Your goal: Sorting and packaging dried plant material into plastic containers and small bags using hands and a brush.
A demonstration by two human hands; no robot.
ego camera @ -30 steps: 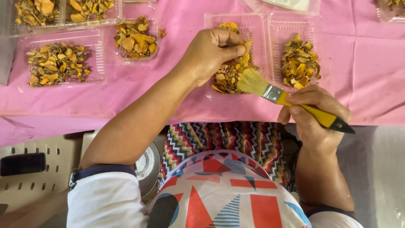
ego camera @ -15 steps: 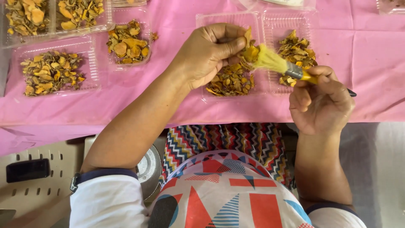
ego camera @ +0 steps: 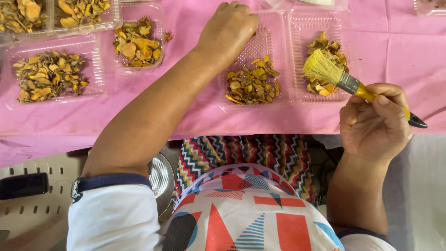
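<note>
L hand [ego camera: 228,28] is curled into a loose fist, knuckles up, resting on the far part of the open clear tray [ego camera: 254,51] near the table's middle. Fingers are tucked under; can't tell if they pinch anything. Below the hand, in the near half of that tray, lies a heap of dried yellow-orange slices [ego camera: 252,86].

R hand [ego camera: 375,122] sits past the table's near edge, twd the right, closed around the yellow handle of a brush [ego camera: 357,88]. Thumb and fingers wrap it firmly; the black handle tip sticks out to the right of the hand. Bristles are pale yellow and fanned, w/ a metal ferrule behind them, pointing up-left over the right tray [ego camera: 319,60], just above or touching its slices – can't tell which.

Pink cloth [ego camera: 186,116] covers the table and hangs over the near edge. At the far left corner are more clear trays w/ the same slices: one big tray [ego camera: 53,69] near the left edge, a smaller one [ego camera: 138,42] beside it, and two more cut off at the far edge.

Below the table: the person's patterned clothing, white sleeves w/ dark cuffs, a beige perforated crate [ego camera: 32,218] on the left.
</note>
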